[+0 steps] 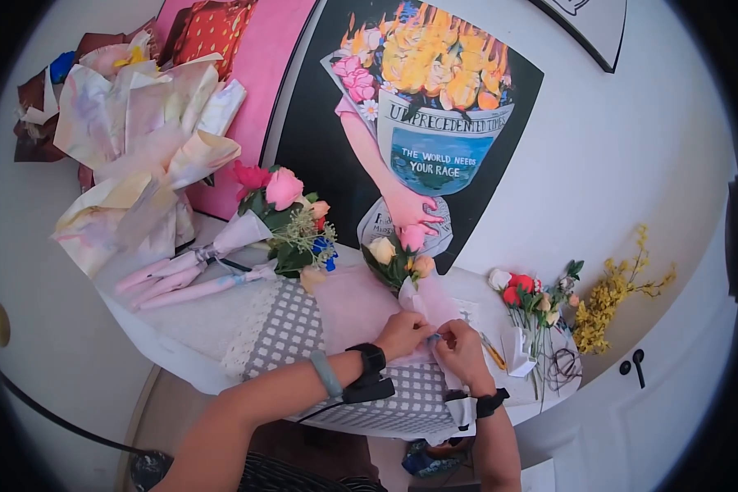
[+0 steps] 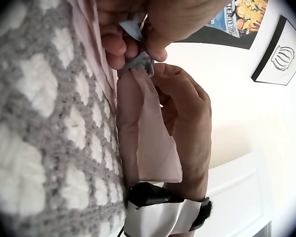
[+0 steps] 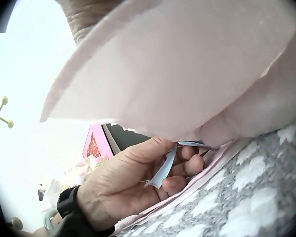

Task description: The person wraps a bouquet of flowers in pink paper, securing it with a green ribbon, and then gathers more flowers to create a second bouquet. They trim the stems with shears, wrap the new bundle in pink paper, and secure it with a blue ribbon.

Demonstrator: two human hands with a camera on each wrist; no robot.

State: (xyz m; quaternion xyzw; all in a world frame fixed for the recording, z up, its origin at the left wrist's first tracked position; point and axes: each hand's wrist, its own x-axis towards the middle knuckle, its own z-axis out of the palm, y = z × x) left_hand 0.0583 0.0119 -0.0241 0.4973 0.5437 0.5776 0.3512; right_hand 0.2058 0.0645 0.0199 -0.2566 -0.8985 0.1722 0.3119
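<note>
A small bouquet with a pink rose (image 1: 412, 238) and a cream rose (image 1: 381, 249) lies on the table in pale pink wrapping paper (image 1: 439, 302). Around its gathered neck runs a light blue ribbon (image 2: 136, 63), looped and bunched there. My left hand (image 1: 403, 334) pinches the ribbon between thumb and fingers; a loose ribbon end (image 3: 164, 170) crosses its palm in the right wrist view. From the other side my right hand (image 1: 462, 353) pinches the ribbon at the same spot, its fingertips partly hidden behind the knot in the left wrist view. Below the ribbon the paper tail (image 2: 155, 143) flares out.
A grey and white cloth (image 1: 291, 324) covers part of the table. Finished-looking wrapped flowers (image 1: 283, 193) lie at left, near large pale paper wraps (image 1: 127, 123). Loose stems with red flowers (image 1: 518, 289), a yellow-handled tool (image 1: 494, 353) and a white box (image 1: 518, 351) are at right.
</note>
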